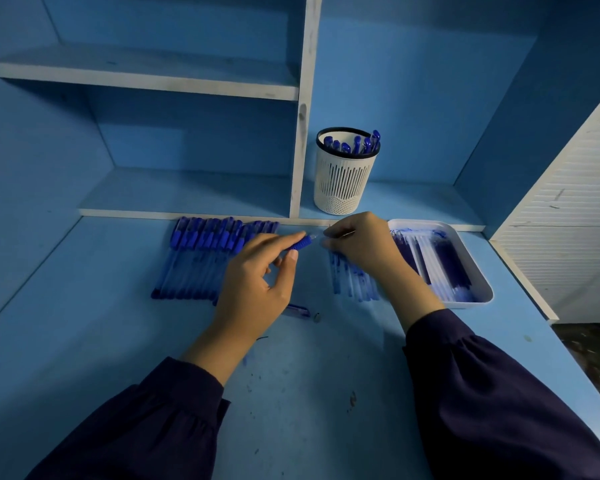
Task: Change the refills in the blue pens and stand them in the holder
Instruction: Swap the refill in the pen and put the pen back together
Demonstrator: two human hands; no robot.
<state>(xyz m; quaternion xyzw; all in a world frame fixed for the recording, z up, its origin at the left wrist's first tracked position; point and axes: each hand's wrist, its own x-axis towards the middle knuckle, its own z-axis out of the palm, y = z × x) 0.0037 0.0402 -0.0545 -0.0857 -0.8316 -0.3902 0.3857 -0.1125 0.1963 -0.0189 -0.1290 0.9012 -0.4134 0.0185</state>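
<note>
Beside the row of capped blue plastic pens (201,258), the left hand (257,285) pinches a blue-gripped pen barrel (300,243); the right hand (357,244) seems to pinch its thin refill (343,233), largely hidden. Skewed, it could bend or smear. The white slotted holder (347,178) stands behind.

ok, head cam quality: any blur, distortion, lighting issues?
Head view: wide-angle bends the shelf edges; light is dim and blue-tinted; the pen is soft at its tip, between left hand and right hand; refills in the white tray smear together.
</note>
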